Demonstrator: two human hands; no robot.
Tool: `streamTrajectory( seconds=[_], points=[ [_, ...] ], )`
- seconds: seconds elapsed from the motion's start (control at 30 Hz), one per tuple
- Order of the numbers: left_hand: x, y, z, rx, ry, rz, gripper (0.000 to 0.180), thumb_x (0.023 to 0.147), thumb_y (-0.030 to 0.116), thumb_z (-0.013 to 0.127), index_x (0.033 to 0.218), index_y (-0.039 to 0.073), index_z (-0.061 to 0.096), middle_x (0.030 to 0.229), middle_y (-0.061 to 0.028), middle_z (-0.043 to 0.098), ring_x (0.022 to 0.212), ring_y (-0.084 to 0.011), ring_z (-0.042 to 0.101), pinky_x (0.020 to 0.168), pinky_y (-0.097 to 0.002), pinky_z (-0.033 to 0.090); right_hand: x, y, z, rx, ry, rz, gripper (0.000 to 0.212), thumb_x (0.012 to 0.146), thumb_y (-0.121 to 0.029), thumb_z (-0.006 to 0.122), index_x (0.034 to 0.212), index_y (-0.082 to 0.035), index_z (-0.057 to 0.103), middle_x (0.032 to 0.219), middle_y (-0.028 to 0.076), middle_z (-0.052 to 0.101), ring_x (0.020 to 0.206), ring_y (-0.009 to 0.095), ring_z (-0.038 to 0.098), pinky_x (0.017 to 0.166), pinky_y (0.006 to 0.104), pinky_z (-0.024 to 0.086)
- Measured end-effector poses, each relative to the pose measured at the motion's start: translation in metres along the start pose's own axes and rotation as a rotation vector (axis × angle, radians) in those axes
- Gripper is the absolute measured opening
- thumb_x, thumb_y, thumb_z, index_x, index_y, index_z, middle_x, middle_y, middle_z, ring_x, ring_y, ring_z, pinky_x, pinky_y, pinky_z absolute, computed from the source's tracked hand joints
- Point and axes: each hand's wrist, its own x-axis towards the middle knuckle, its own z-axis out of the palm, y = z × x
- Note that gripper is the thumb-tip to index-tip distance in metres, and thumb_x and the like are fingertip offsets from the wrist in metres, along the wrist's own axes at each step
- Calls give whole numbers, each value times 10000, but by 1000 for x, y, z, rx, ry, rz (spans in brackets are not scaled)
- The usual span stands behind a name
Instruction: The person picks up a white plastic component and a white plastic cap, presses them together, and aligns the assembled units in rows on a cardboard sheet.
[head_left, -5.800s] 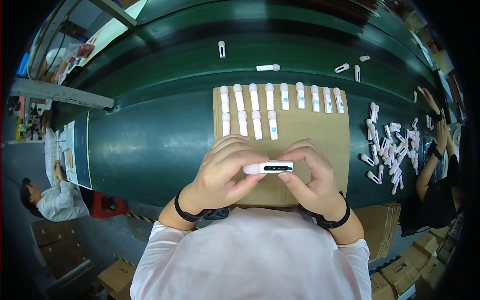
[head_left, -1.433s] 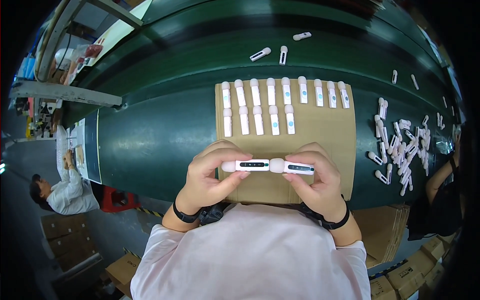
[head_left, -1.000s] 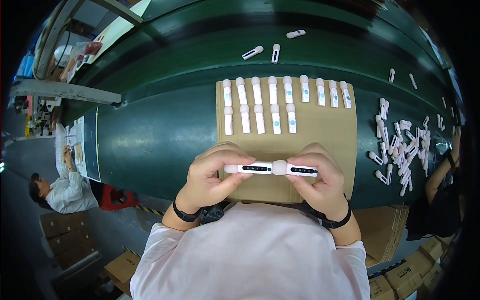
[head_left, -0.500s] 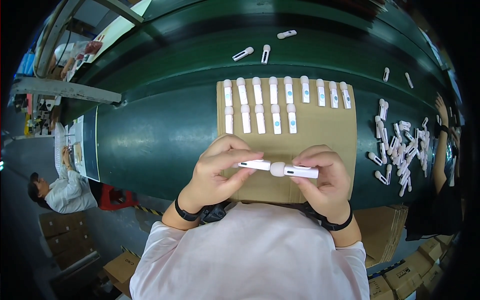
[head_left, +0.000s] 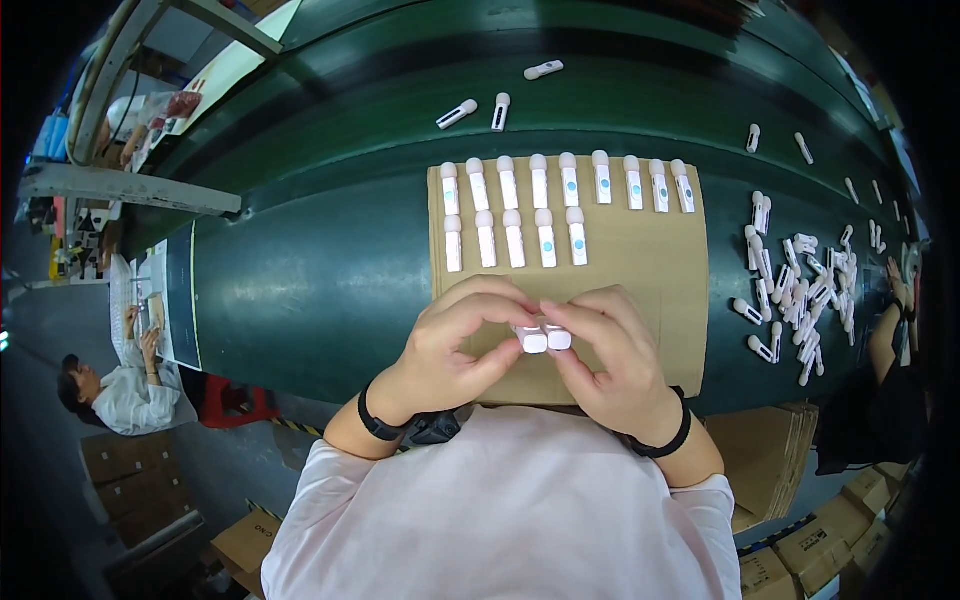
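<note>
My left hand (head_left: 465, 340) pinches a small white microphone (head_left: 532, 343) between thumb and fingers. A second white microphone (head_left: 559, 341) is gripped the same way by my right hand (head_left: 618, 365). The two sit side by side with their flat ends toward me; their foam heads are hidden by my fingers. Both hands are over the near part of a brown cardboard sheet (head_left: 640, 290). On its far part, two rows of microphones (head_left: 540, 185) lie with pale pink foam heads pointing away; several carry blue round stickers.
Right of the cardboard, a loose heap of microphones (head_left: 805, 300) lies on the green table (head_left: 310, 280). More microphones (head_left: 500, 112) rest on the green belt (head_left: 370, 110) behind. A co-worker's arm (head_left: 885, 340) reaches in at far right; another person (head_left: 140, 380) sits at left.
Both hands have come together and turned the microphones from lengthwise, end to end, to side by side with ends facing me. Microphones on the far belt have shifted left.
</note>
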Motion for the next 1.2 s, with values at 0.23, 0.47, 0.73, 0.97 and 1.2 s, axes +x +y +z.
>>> streamTrajectory(
  seconds=[0.23, 0.47, 0.73, 0.97, 1.2],
  points=[
    [16, 5, 10, 60, -75, 29, 265, 776, -13, 727, 1034, 7, 672, 1014, -126, 712, 945, -275, 683, 913, -396, 533, -16, 11, -22, 83, -21, 94, 368, 742, 97, 724, 1083, -9, 636, 980, 142, 642, 844, 273, 644, 717, 331, 521],
    [40, -1, 36, 192, -76, 33, 219, 800, 25, 715, 1013, 24, 665, 935, -100, 695, 827, -253, 680, 665, -356, 538, -25, 35, -77, -85, -128, 221, 316, 775, 85, 701, 1068, 2, 617, 1019, 140, 656, 850, 263, 662, 726, 317, 538],
    [76, -23, 75, 581, -95, 254, 111, 776, 80, 666, 859, 40, 603, 895, -103, 669, 817, -253, 656, 711, -369, 522, -5, 81, -90, -419, -192, -29, 251, 781, 39, 702, 1003, -9, 594, 1057, 137, 650, 898, 317, 651, 773, 363, 541],
    [67, -38, 92, 865, -278, 435, 146, 724, 143, 603, 830, 43, 595, 872, -111, 622, 843, -257, 615, 759, -365, 499, -16, 94, -88, -613, -436, -142, 204, 776, -32, 680, 964, -39, 602, 1091, 121, 612, 964, 302, 615, 808, 387, 520],
    [68, -46, 92, 894, -298, 423, 157, 733, 145, 607, 859, 51, 610, 881, -86, 591, 861, -239, 579, 783, -339, 460, -12, 103, -83, -614, -441, -135, 142, 799, -58, 652, 936, -41, 615, 1132, 110, 593, 962, 286, 610, 794, 381, 519]
  ],
)
